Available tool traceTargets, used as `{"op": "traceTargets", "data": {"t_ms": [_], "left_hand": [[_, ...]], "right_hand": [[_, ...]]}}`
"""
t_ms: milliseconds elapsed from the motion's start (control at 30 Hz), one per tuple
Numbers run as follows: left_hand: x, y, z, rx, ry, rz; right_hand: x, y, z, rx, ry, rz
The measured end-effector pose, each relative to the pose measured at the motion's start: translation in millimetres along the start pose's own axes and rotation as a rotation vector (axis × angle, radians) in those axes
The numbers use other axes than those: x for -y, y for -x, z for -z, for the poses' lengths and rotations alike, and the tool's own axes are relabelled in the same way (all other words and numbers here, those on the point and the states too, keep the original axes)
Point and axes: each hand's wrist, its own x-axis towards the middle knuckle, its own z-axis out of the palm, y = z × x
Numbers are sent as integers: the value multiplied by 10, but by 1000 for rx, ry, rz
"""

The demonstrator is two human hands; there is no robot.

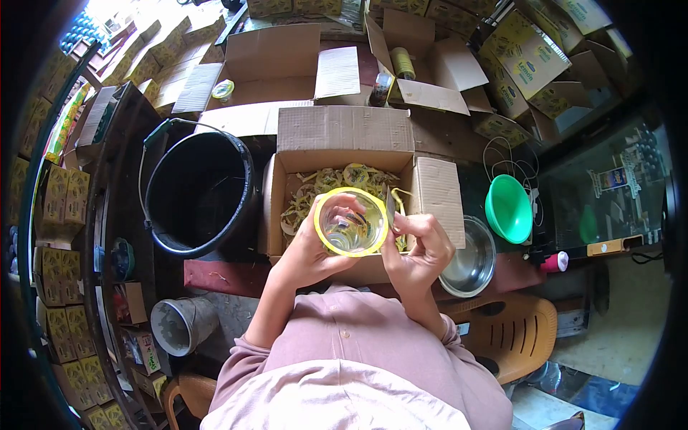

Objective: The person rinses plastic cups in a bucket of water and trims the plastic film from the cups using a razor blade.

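Note:
My left hand (309, 247) is wrapped around a clear plastic jar (351, 223) with a bright yellow rim, its open mouth facing up at me. Fingers of that hand show through the jar's wall. Pinched in my right hand (419, 252) is a knife, its grey blade (390, 206) upright against the right side of the rim. A thin yellow strip (403, 192) curls out beside the blade. Just beyond both hands stands an open cardboard box (345, 160), with a heap of curled yellowish trimmings (315, 188) inside.
A black bucket (251, 186) stands at the left, a grey bucket (166, 328) below it. To the right are a green bowl (510, 208), a steel bowl (479, 261) and an orange chair (534, 330). More open cartons (272, 54) line the back.

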Motion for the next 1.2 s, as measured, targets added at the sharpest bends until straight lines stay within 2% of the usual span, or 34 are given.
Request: {"op": "traceTargets", "data": {"t_ms": [500, 600, 700, 833, 1200], "left_hand": [[-43, -9, 105, 190, 134, 44], [-8, -16, 84, 160, 146, 26], [14, -19, -27, -14, 192, 21], [159, -51, 1, -29, 37, -116], [96, -39, -38, -20, 62, -33]], "right_hand": [[-65, -47, 87, 116, -195, -108], [-69, -39, 71, 100, -191, -114], [-31, -35, 45, 40, -169, -125], [-2, 7, 64, 47, -141, -107], [-2, 25, 21, -13, -45, -18]]}}
